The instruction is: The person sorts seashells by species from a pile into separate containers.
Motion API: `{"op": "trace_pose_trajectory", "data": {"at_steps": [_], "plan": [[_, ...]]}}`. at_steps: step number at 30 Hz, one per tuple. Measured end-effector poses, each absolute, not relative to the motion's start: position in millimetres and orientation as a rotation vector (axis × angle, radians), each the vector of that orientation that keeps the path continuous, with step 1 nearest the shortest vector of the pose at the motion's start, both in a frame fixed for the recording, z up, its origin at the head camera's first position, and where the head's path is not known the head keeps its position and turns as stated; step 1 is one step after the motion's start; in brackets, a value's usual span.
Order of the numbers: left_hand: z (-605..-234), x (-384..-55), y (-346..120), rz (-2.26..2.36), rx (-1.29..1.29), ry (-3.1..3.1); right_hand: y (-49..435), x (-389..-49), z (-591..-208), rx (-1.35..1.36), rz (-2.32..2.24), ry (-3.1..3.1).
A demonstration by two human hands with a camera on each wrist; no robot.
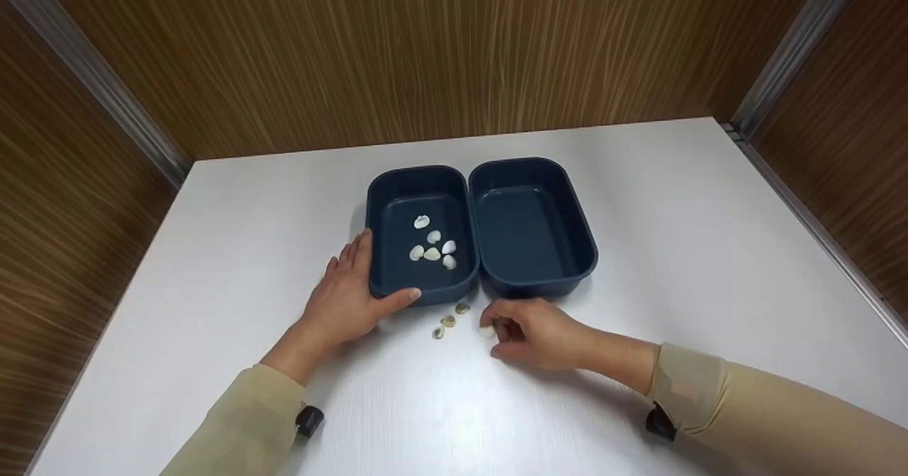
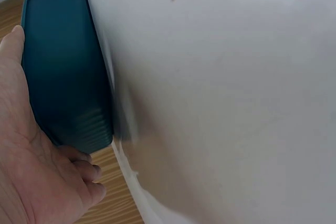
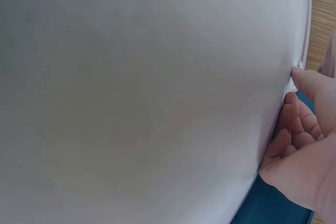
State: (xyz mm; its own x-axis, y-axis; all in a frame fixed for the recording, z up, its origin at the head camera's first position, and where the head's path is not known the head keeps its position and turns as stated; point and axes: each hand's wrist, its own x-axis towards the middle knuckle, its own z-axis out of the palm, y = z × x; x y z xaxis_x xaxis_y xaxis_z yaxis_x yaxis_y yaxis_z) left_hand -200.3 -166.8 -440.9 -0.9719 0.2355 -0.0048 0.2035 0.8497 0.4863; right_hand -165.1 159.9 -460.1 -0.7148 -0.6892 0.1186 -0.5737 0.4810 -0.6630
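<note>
My left hand [image 1: 344, 302] rests against the left side and near corner of the left dark blue tub [image 1: 443, 295], fingers along the side and thumb at the near rim. In the left wrist view the palm faces the tub's outer wall [image 2: 65, 61]. Several pale seashells [image 1: 432, 254] lie inside this tub. On the table before the tubs, my right hand [image 1: 543, 334] has a whitish seashell [image 1: 486, 331] between curled fingers and thumb; the fingers partly hide it. Left of it lie three brownish seashells [image 1: 448, 320]. In the right wrist view the fingertips are close to the tabletop.
A second dark blue tub [image 1: 528, 238] stands against the left one's right side, with no shells visible in it. Both are on a white table [image 1: 284, 206]. Wood-grain panels [image 1: 454, 57] rise behind and at both sides.
</note>
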Motion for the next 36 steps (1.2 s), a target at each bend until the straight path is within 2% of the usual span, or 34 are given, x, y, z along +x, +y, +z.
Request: {"op": "trace_pose_trajectory", "data": {"at_steps": [22, 36], "plan": [[-440.9, -199.2, -167.3, 0.770, 0.354, 2.963, 160.9, -164.8, -460.8, -1.130, -1.036, 2.572], [-441.6, -200.4, -167.5, 0.763, 0.361, 2.960, 162.7, -162.2, -459.2, -1.290, -1.017, 2.573]]}}
